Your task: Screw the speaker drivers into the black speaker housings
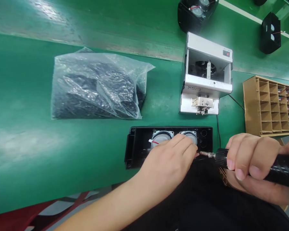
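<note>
A black speaker housing [139,141] lies on the green bench, its inner side facing up. Two round speaker drivers [162,137] sit in it, and a red wire with a white plug [151,141] rests over the left one. My right hand [254,157] is wrapped round a black electric screwdriver [284,168], held nearly level. Its spring-covered bit [204,154] points left, toward my left hand [172,157]. Over the housing's near edge, my left hand has its fingers closed by the bit's tip. Whatever those fingers hold is hidden.
Behind the housing stands a silver screw feeder [208,83] with a cable. A clear plastic bag of black parts [98,86] lies to the left. At right is a cardboard divider box [250,106]. More black housings [271,33] stand farther back.
</note>
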A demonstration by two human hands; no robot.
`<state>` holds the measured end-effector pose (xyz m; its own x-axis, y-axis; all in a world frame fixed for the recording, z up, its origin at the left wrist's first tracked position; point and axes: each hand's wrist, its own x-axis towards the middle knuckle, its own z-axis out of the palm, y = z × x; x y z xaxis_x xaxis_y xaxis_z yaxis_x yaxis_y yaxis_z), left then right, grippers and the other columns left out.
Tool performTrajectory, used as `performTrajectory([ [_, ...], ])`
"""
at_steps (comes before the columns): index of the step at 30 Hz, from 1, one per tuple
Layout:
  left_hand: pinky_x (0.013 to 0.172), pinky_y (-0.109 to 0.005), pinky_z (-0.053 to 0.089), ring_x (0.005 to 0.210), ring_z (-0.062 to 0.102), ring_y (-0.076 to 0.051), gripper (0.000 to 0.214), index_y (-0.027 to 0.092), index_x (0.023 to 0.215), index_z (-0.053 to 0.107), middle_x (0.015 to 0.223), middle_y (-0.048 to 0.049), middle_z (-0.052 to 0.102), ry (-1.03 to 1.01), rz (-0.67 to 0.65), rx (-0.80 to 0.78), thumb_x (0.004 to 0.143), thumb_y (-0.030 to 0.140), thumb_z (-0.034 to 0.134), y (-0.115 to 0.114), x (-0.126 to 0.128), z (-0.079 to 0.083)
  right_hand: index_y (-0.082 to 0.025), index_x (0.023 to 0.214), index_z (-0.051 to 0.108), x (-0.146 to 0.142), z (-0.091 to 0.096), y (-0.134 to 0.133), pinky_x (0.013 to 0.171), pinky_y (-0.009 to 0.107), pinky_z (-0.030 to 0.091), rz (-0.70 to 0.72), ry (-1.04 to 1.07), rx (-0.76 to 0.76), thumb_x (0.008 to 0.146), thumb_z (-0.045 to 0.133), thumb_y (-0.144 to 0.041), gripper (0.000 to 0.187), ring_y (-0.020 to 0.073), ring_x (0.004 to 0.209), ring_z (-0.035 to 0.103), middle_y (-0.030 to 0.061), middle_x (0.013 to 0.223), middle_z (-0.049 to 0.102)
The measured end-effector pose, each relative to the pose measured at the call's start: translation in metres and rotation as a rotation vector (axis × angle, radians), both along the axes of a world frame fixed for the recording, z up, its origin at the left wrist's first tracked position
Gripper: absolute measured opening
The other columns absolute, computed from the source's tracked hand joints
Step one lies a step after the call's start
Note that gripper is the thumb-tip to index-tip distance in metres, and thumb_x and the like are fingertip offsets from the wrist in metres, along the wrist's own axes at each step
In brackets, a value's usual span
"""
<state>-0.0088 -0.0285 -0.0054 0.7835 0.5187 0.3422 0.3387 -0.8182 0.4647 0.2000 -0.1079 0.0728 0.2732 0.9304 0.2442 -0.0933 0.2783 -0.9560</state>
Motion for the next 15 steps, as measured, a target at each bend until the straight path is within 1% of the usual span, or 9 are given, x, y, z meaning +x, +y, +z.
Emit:
performTrajectory([
  [2,0.067,-0.037,0.050,0.080,0.067,-0.022,0.030,0.017,0.092,0.071,0.085,-0.0020,0.070,-0.017,0.008,-0.008,0.115,0.015,0.052,0.001,0.000,-0.001,-0.052,0.146,0.069,0.007,0.002,-0.003,0.064,0.048,0.064,0.051,0.005,-0.043,0.111,0.053,-0.056,0.038,0.0230,0.059,0.073,-0.0033,0.072,0.073],
  [4,0.067,-0.037,0.050,0.081,0.068,-0.021,0.032,0.017,0.092,0.072,0.086,-0.0021,0.072,-0.045,0.009,-0.018,0.117,0.016,0.051,0.002,0.001,-0.002,-0.052,0.146,0.069,0.014,0.003,-0.001,0.065,0.048,0.064,0.077,0.009,-0.057,0.114,0.044,-0.056,0.041,0.0236,0.061,0.074,-0.0027,0.071,0.073],
  [6,0.068,-0.036,0.051,0.082,0.068,-0.021,0.032,0.017,0.092,0.072,0.087,-0.0022,0.073,-0.074,0.008,-0.026,0.117,0.018,0.052,0.001,0.001,-0.002,-0.053,0.146,0.070,0.019,0.000,0.004,0.063,0.046,0.065,0.130,-0.009,-0.013,0.114,0.044,-0.055,0.041,0.0225,0.057,0.072,-0.0039,0.067,0.071],
  [8,0.070,-0.036,0.051,0.083,0.068,-0.020,0.031,0.017,0.092,0.072,0.087,-0.0021,0.074,-0.092,0.010,-0.030,0.117,0.017,0.054,0.000,0.001,-0.002,-0.051,0.145,0.071,0.020,-0.004,0.010,0.059,0.044,0.064,0.177,-0.016,0.046,0.114,0.044,-0.054,0.041,0.0212,0.052,0.068,-0.0044,0.065,0.070],
  [9,0.070,-0.035,0.052,0.083,0.069,-0.020,0.030,0.017,0.091,0.072,0.086,-0.0020,0.074,-0.098,0.011,-0.032,0.117,0.017,0.055,0.000,0.001,-0.002,-0.051,0.144,0.071,0.019,-0.005,0.011,0.057,0.043,0.063,0.182,-0.013,0.060,0.114,0.044,-0.054,0.041,0.0205,0.050,0.067,-0.0045,0.064,0.070],
  [11,0.070,-0.035,0.052,0.082,0.068,-0.020,0.031,0.017,0.091,0.072,0.085,-0.0017,0.074,-0.099,0.016,-0.032,0.117,0.018,0.054,0.000,0.001,-0.002,-0.053,0.143,0.070,0.015,-0.007,0.010,0.057,0.043,0.063,0.142,-0.006,0.025,0.111,0.051,-0.056,0.037,0.0204,0.050,0.065,-0.0051,0.065,0.069],
  [12,0.069,-0.035,0.052,0.081,0.068,-0.019,0.032,0.018,0.090,0.072,0.085,-0.0017,0.073,-0.094,0.022,-0.027,0.117,0.019,0.054,-0.001,0.001,-0.002,-0.056,0.143,0.069,0.012,-0.007,0.008,0.058,0.044,0.063,0.112,-0.007,-0.004,0.108,0.059,-0.056,0.036,0.0209,0.051,0.066,-0.0056,0.065,0.068],
  [13,0.069,-0.034,0.052,0.081,0.068,-0.019,0.034,0.018,0.090,0.072,0.084,-0.0018,0.073,-0.083,0.027,-0.016,0.118,0.019,0.053,-0.001,0.002,-0.002,-0.059,0.143,0.067,0.009,-0.007,0.006,0.060,0.045,0.063,0.088,-0.014,-0.035,0.103,0.070,-0.054,0.041,0.0218,0.053,0.066,-0.0061,0.066,0.068],
  [15,0.069,-0.034,0.052,0.081,0.069,-0.019,0.035,0.018,0.088,0.072,0.084,-0.0021,0.074,-0.059,0.037,0.014,0.118,0.018,0.052,-0.001,0.002,-0.002,-0.061,0.144,0.065,0.003,-0.005,0.000,0.061,0.047,0.062,0.053,-0.039,-0.065,0.092,0.086,-0.047,0.059,0.0233,0.056,0.067,-0.0064,0.069,0.068],
])
